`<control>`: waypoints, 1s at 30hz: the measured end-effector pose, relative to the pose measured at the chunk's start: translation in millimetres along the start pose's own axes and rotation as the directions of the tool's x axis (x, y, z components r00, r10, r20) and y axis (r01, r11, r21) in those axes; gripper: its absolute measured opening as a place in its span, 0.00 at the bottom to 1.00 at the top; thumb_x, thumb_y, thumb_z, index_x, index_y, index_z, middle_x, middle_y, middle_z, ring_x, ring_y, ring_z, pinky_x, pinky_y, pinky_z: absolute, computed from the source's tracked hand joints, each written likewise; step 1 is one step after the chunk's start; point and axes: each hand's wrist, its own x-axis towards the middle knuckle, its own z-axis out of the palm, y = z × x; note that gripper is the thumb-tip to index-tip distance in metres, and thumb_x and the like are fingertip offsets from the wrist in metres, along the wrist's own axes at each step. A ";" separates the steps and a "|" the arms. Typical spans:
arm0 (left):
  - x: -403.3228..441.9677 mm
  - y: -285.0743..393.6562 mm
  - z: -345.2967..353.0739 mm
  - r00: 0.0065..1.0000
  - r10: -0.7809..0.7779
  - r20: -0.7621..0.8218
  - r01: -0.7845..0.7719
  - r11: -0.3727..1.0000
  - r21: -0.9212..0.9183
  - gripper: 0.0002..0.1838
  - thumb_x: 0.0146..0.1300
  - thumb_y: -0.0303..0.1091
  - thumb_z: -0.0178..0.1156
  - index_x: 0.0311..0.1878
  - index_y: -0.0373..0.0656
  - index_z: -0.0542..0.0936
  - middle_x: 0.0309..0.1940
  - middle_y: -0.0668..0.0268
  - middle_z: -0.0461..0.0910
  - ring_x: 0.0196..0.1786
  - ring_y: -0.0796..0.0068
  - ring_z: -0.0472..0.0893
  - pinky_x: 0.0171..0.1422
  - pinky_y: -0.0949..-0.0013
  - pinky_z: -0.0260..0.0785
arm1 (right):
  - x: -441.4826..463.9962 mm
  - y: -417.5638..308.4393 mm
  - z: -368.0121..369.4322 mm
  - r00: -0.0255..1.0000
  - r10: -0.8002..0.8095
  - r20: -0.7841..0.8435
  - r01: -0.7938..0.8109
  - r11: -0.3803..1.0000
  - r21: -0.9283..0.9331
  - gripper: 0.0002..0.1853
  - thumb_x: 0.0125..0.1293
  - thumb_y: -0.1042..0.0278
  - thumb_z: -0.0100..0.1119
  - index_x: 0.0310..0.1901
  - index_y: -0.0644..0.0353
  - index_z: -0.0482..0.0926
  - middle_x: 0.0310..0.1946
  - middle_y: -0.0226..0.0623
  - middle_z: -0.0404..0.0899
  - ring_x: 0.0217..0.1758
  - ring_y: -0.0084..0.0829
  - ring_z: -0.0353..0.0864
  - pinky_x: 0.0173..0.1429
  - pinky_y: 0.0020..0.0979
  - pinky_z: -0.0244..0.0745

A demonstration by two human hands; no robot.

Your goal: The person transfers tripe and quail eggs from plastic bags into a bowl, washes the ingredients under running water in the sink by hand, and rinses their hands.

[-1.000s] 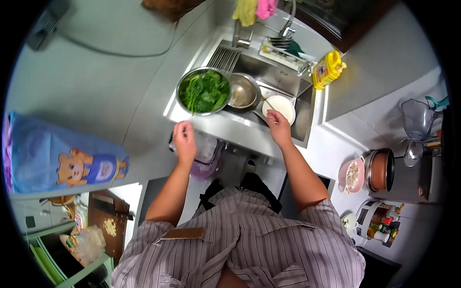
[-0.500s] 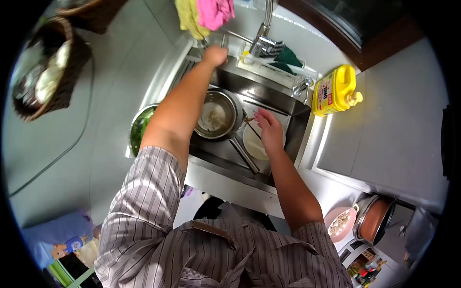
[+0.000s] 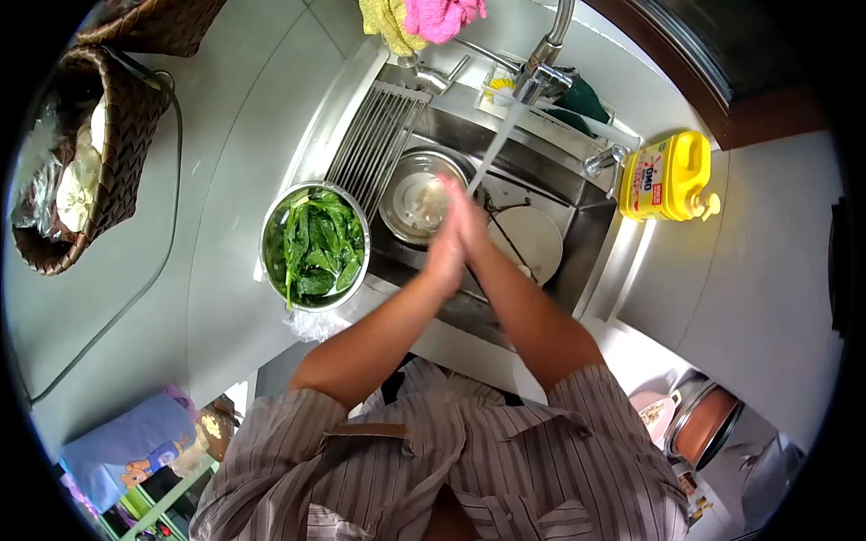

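My left hand [image 3: 445,257] and my right hand [image 3: 471,230] press palm against palm above the sink [image 3: 575,270], fingers stretched out and somewhat blurred. A stream of water [image 3: 494,150] from the faucet [image 3: 544,72] runs down to the fingertips. Neither hand shows anything held. Below them in the sink sits a metal pan [image 3: 390,209] with water in it. A pale round plate or lid [image 3: 539,236] lies to its right, with dark chopsticks [image 3: 507,230] across it. The pan's handle is mostly hidden by my forearms.
A metal bowl of leafy greens [image 3: 320,243] stands left of the sink beside a drying rack [image 3: 374,135]. At right is a yellow detergent bottle [image 3: 663,180]. Yellow and pink cloths [image 3: 444,16] hang behind the sink. A woven basket [image 3: 117,162] is at far left.
My left hand has come back from the tap lever area to meet my right hand. Water now flows from the faucet. The bowl of greens has come into full view.
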 end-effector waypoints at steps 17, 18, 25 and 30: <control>24.1 40.4 -8.6 0.872 -0.151 0.466 0.405 0.758 -0.511 0.29 0.68 0.60 0.50 0.58 0.44 0.75 0.55 0.56 0.77 0.57 0.59 0.76 0.64 0.60 0.68 | -52.1 -22.4 58.1 0.939 -0.327 -0.105 0.322 0.731 0.602 0.27 0.71 0.67 0.52 0.70 0.60 0.61 0.55 0.42 0.74 0.63 0.39 0.72 0.68 0.38 0.65; 15.0 48.0 -2.2 0.817 -0.148 0.557 0.483 0.704 -0.521 0.27 0.70 0.59 0.48 0.56 0.45 0.77 0.52 0.57 0.79 0.57 0.61 0.76 0.63 0.60 0.69 | -55.6 -34.0 65.5 0.924 -0.336 -0.181 0.382 0.805 0.453 0.25 0.71 0.68 0.52 0.68 0.59 0.63 0.55 0.41 0.74 0.60 0.38 0.73 0.67 0.39 0.67; 36.2 47.5 -14.9 0.854 -0.264 0.449 0.355 0.926 -0.130 0.32 0.69 0.62 0.46 0.60 0.43 0.73 0.55 0.57 0.77 0.58 0.62 0.75 0.64 0.59 0.67 | -62.0 -39.0 62.2 0.338 -0.839 0.427 0.640 -0.128 -0.757 0.02 0.51 0.68 0.61 0.27 0.53 0.81 0.24 0.34 0.80 0.34 0.38 0.81 0.59 0.51 0.70; 21.9 52.3 15.4 0.890 -0.285 0.356 0.206 0.948 0.244 0.37 0.68 0.66 0.45 0.63 0.41 0.70 0.57 0.57 0.75 0.58 0.63 0.74 0.64 0.59 0.65 | -79.6 -72.3 49.8 0.615 -0.472 0.632 0.673 -0.105 -0.732 0.05 0.58 0.66 0.56 0.30 0.54 0.82 0.32 0.35 0.82 0.38 0.38 0.82 0.52 0.43 0.72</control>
